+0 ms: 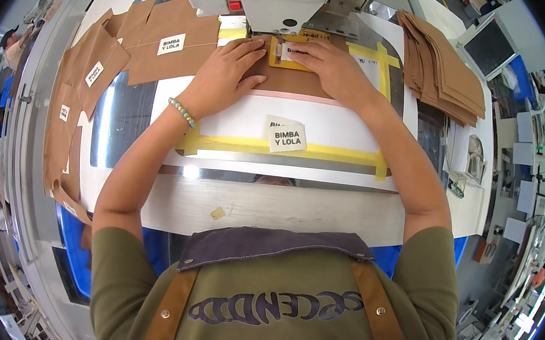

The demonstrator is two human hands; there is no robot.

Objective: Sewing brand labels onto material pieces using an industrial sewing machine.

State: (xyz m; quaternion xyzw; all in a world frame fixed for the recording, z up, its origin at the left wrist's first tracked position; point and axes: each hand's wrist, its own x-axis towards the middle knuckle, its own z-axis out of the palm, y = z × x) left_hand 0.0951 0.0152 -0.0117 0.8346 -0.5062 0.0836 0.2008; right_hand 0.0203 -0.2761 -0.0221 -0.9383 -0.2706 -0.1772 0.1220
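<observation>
In the head view, the left hand (229, 77) lies flat, empty, on one brown piece (287, 83) beneath one machine (279, 3). The right hand (337, 74) touches one yellow frame (273, 55) containing one label (290, 52); its grip is unclear. Two loose labels (287, 138) overlap nearby.

The sewing machine head (278, 7) is overhanging the work, blocking the way past both hands' fingertips. The right hand (333, 71) is covering part of the yellow frame (289, 65); the left hand (230, 67) is obstructing its left side. Brown panels (158, 64) are crowding the left, a brown stack (440, 65) the far right. Between the forearms, the white sheet (231, 117) is leaving passage over two flat labels (286, 140).
</observation>
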